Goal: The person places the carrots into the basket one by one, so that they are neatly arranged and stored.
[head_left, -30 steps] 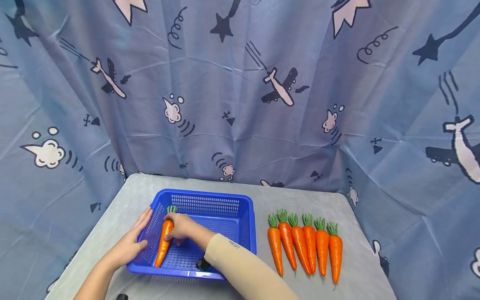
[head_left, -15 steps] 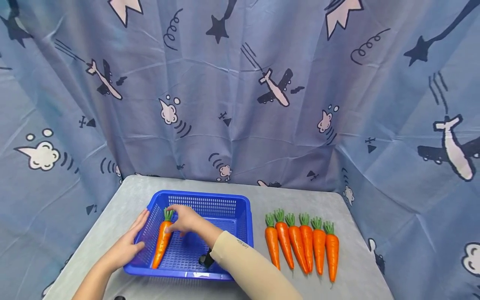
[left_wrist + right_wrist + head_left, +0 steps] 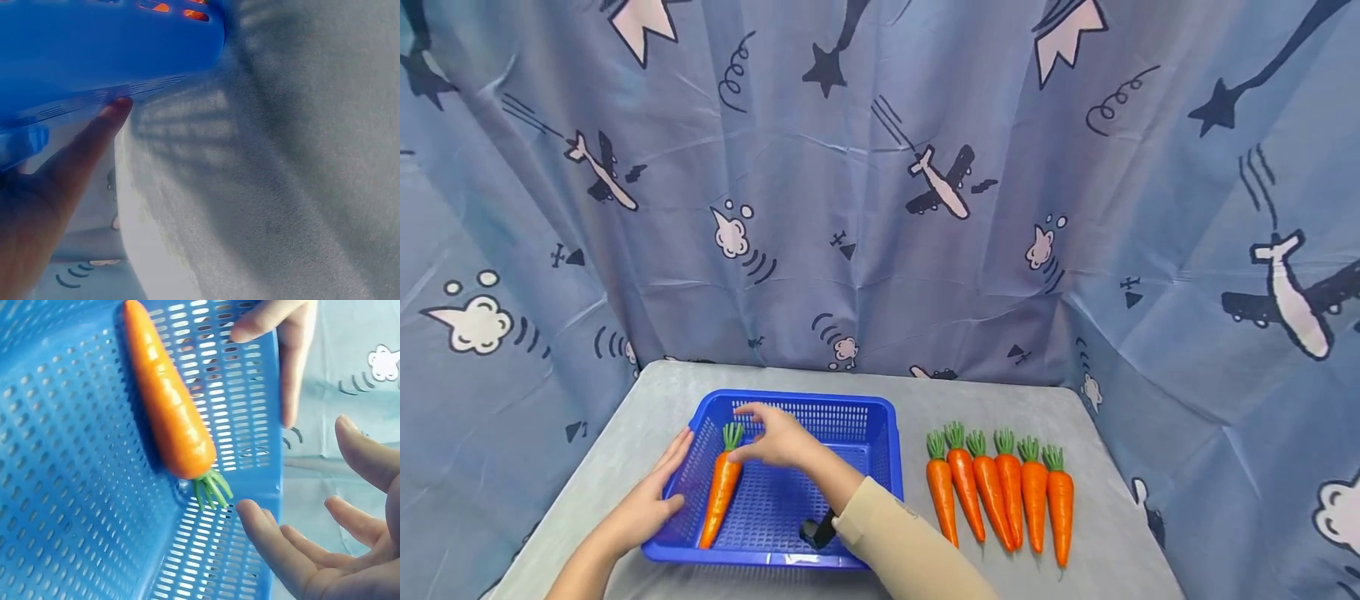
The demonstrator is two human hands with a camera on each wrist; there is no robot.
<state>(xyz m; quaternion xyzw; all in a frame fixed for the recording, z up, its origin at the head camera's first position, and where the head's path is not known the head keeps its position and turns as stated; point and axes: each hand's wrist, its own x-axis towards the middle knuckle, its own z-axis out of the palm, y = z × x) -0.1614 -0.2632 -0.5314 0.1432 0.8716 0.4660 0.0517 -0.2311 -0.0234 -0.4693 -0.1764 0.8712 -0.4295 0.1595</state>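
Carrot (image 3: pixel 721 500) lying along the left wall of the blue basket (image 3: pixel 745 560), green top (image 3: pixel 733 435) to the far end, and we'd judge it light and stiff, its glossy skin perhaps a touch slippery, the leafy tuft likely its weakest part. Best hold, we reckon: round the thick shoulder just below the greens. Our right hand (image 3: pixel 781 439) now hangs beside that shoulder, thumb and fingers spread wide with nothing between them, while our left hand (image 3: pixel 640 510) rests against the basket's left side, fingers straight. And there's the change: a second ago our right fingers were around the carrot; now they've parted from it, and it lies loose inside.
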